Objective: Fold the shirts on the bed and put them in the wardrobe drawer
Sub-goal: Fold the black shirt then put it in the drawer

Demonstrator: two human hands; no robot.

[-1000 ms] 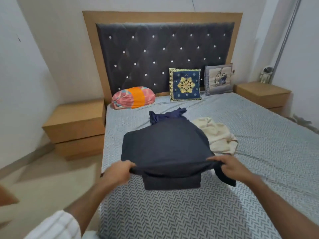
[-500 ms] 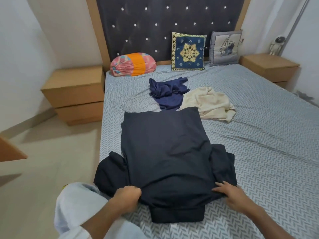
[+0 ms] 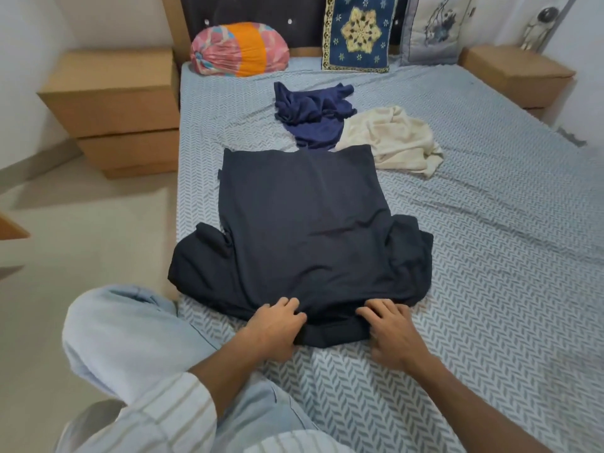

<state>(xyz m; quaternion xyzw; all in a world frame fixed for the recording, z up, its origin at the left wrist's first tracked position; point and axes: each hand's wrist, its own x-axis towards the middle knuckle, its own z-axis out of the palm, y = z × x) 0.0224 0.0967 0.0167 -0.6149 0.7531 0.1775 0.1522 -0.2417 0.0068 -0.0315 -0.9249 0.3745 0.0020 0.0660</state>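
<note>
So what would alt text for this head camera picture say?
Two hands, left hand and right hand, rest on the near edge of a dark shirt spread on a bed. Behind it lie a crumpled blue shirt and cream shirt.

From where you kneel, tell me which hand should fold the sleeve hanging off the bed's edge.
Left. The left hand rests at the dark navy shirt collar, nearer that overhanging sleeve; the right hand would probably have to cross over the shirt.
</note>
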